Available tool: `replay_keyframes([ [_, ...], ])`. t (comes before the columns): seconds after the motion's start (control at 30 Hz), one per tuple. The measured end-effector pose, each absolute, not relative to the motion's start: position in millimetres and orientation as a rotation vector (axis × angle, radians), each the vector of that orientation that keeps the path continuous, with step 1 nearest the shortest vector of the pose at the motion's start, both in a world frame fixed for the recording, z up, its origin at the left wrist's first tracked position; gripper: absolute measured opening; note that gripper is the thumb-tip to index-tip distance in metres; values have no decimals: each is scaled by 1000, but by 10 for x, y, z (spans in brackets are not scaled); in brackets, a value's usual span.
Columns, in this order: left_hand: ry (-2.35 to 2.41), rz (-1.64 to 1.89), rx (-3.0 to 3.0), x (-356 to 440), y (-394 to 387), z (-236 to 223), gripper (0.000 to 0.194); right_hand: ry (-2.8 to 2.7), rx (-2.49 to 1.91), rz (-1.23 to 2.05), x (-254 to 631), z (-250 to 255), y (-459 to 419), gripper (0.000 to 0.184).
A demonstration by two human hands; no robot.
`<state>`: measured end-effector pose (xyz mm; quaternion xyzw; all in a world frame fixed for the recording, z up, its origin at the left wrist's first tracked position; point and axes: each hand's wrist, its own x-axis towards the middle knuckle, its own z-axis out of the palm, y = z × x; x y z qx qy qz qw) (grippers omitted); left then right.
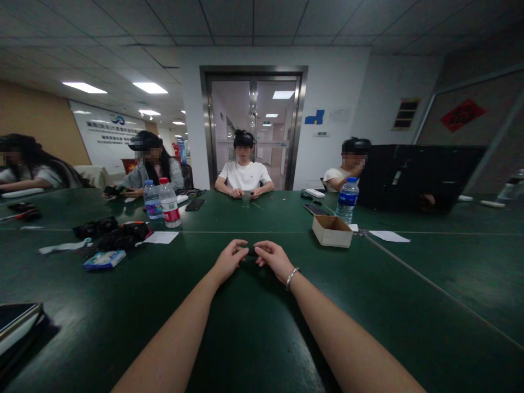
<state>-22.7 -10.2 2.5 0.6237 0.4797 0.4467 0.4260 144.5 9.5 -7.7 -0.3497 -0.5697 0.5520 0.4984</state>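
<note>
Small piece (252,252) — black; table (254,311) — dark green; bracelet (291,279) silver.

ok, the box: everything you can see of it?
The box is shallow and open-topped, with off-white outer walls and a brown inside; it looks like cardboard. It stands upright on the green table, turned slightly, beyond and right of the right hand, which isn't touching it. A bottle stands just behind; whether they touch isn't clear.

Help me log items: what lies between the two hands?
In the head view, a small dark object lies between the left hand and right hand, too small to identify.
</note>
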Motion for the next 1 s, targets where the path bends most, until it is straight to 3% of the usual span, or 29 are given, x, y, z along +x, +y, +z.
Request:
replay_keyframes([
  [0.43, 1162, 1129, 1609, -242, -74, -27, 31, -1394, -839, 1330, 1437, -100, 111, 39],
  [0.57, 1201, 1107, 1617, -236, -57, -36, 40, -1399, -840, 1348, 1436, -86, 96, 35],
  [1.0, 1133, 1074, 1613, -247, -44, -15, 38, -1423, -806, 1360, 1437, -95, 104, 39],
])
